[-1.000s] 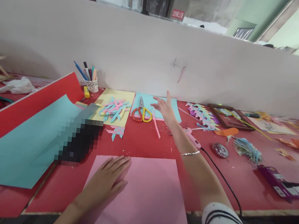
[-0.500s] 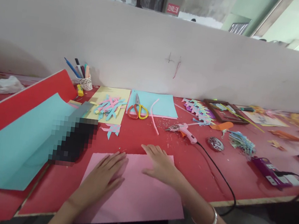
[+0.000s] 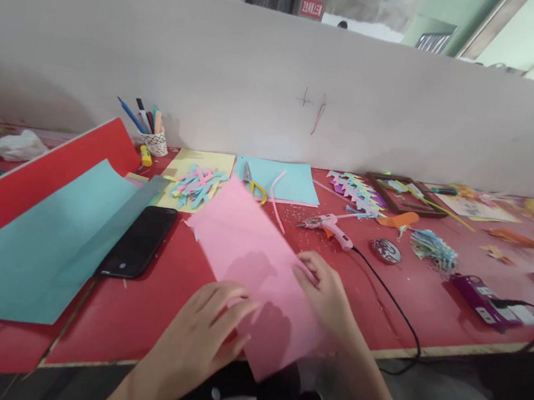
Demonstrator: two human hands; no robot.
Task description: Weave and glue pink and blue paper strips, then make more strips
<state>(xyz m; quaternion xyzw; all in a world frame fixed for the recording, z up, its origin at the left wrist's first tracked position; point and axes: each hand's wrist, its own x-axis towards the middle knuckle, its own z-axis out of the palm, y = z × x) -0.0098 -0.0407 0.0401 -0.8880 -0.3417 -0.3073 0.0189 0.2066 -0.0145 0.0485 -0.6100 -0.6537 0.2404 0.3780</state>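
A sheet of pink paper [image 3: 249,224] is tilted up off the red table, its far end raised over the scissors [image 3: 261,193]. My right hand [image 3: 328,295] pinches the sheet's right edge between thumb and fingers. At the lower left edge of the paper is my left hand [image 3: 200,325], fingers stretched and thumb apart; whether it touches the sheet I cannot tell. The scissors' red handle is hidden behind the paper; a yellow handle and part of a blade show. Paper strips [image 3: 198,185] in pink, blue and yellow lie on a pale yellow sheet [image 3: 184,159].
A black phone [image 3: 140,243] lies left, against a blue sheet [image 3: 41,250] and a red board [image 3: 118,143]. On the right are a pink glue gun [image 3: 329,227] with a black cord, a round tin [image 3: 386,250] and a purple power strip [image 3: 483,301]. A pen cup [image 3: 156,143] stands behind.
The pink paper, flat under both hands before, is now lifted and turned, covering part of the scissors. My right hand has taken its edge; my left hand has moved right and nearer to me.
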